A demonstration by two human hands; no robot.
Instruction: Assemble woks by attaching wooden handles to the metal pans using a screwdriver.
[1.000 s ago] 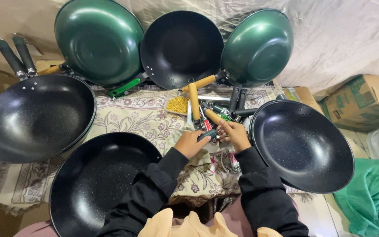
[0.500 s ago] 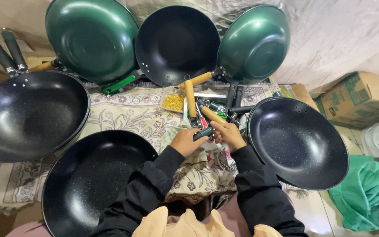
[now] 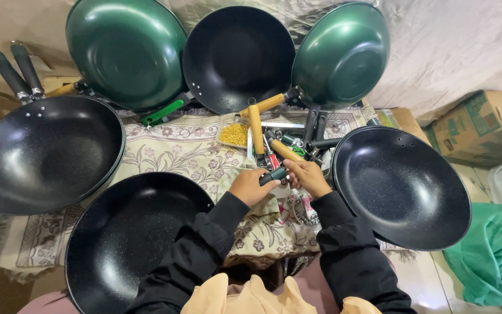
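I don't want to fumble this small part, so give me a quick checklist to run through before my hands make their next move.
1. Left hand grips the small dark handle piece: ok.
2. Right hand touches the same piece: ok.
3. Wooden-handled tool lies close to the right hand: ok.
4. Small tray of yellow screws within view on the floral cloth: ok.
5. Black speckled wok beside the right hand leaves working room: not ok, crowded.
6. Piece fully seated: cannot tell.

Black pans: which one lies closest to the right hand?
The black pan on the right, its rim just beside the right hand; the other black pans sit left or behind.
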